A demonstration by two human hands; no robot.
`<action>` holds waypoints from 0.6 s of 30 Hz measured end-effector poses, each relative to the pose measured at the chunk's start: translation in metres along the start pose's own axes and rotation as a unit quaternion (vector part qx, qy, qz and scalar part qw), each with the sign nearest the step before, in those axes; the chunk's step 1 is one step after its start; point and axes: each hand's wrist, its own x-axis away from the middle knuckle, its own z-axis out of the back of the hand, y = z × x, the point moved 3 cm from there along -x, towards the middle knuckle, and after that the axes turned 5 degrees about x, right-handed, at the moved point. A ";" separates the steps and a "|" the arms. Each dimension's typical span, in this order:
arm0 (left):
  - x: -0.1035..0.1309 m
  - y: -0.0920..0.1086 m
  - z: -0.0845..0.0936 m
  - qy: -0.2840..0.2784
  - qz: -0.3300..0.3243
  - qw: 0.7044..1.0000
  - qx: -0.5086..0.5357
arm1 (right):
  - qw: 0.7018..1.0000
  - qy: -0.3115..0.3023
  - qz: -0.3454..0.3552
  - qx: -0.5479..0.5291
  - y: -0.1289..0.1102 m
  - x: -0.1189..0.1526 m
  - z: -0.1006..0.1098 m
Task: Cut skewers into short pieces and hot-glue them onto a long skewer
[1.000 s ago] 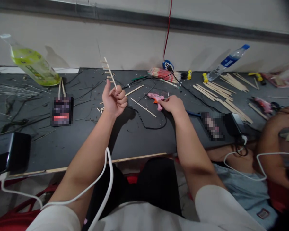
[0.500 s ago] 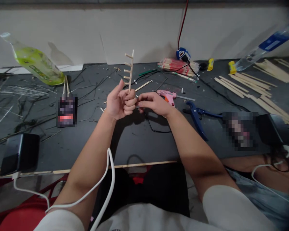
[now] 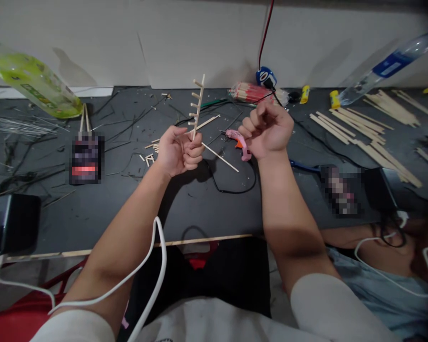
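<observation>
My left hand (image 3: 183, 151) is closed on the lower end of a thin wooden stick frame (image 3: 200, 102), which stands upright with several short pegs pointing left. My right hand (image 3: 267, 129) is raised to the right of it, its fingers curled in; whatever they hold, if anything, is hidden. Just left of my right hand, partly behind it, lies a pink glue gun (image 3: 237, 138) with an orange trigger. Between the hands a thin loose stick (image 3: 221, 157) lies slanting on the dark table (image 3: 214, 213), and short cut pieces (image 3: 150, 157) lie left of my left hand.
A green-labelled bottle (image 3: 39, 85) leans at the left, near wires. Behind are a red-and-white packet (image 3: 249, 92) and blue reel (image 3: 266, 76). Flat sticks (image 3: 360, 126) and a clear bottle (image 3: 374, 76) lie right. A white cable (image 3: 160, 256) crosses my left forearm. Another person sits at right.
My right hand has moved away from my left hand, up and to the right, and its fingers have curled. A slanting loose stick now shows between the hands. The view has shifted slightly.
</observation>
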 end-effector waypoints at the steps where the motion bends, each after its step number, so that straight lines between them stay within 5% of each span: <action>1: -0.001 -0.001 -0.001 -0.015 0.002 1.000 -0.011 | 0.999 0.024 0.014 0.017 0.000 -0.003 0.007; 6: -0.009 -0.001 0.003 -0.054 -0.010 0.996 -0.065 | 0.988 0.101 0.100 0.063 0.007 -0.021 0.049; 9: -0.013 -0.002 0.006 -0.067 -0.040 0.993 -0.089 | 0.982 0.114 0.073 0.130 0.017 -0.027 0.052; 13: -0.012 -0.008 0.001 -0.068 -0.041 0.992 -0.098 | 0.986 0.088 0.021 0.141 0.022 -0.014 0.012; 18: -0.009 -0.017 -0.009 -0.090 -0.032 0.987 -0.131 | 0.972 -0.082 0.074 0.206 0.015 0.016 -0.045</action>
